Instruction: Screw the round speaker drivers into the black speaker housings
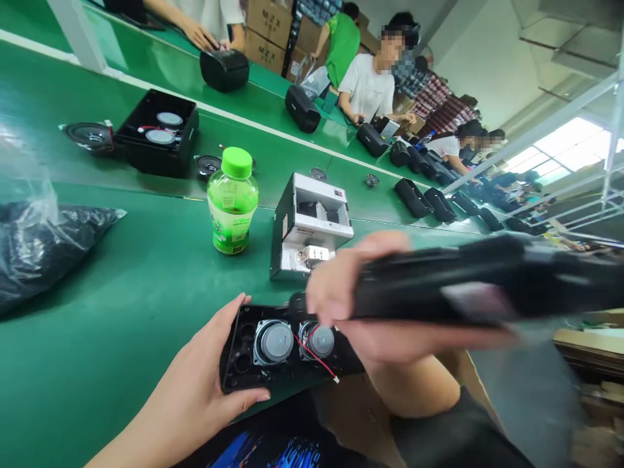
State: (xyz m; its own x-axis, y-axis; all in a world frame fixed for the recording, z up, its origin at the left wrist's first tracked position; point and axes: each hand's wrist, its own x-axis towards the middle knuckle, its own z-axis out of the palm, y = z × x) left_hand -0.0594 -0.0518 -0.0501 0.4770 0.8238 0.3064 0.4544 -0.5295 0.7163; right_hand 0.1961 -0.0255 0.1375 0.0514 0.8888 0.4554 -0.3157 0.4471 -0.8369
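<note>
A black speaker housing [287,380] lies near the table's front edge, with two round silver-backed drivers [277,342] and a red wire [316,357] inside. My left hand [205,374] grips its left end, fingers behind and thumb in front. My right hand [341,299] is wrapped round a black power screwdriver [419,283], blurred by motion and held sideways above the housing's right part. The tool's narrow end points left, over the housing's back edge. Whether its tip touches a screw cannot be made out.
Behind the housing stand a white and black dispenser [322,218] and a green-capped bottle [234,201]. A plastic bag of black parts [53,247] lies at left. Another open housing [158,133] and loose drivers [92,136] sit farther back. People work across the line among several black speakers [224,68].
</note>
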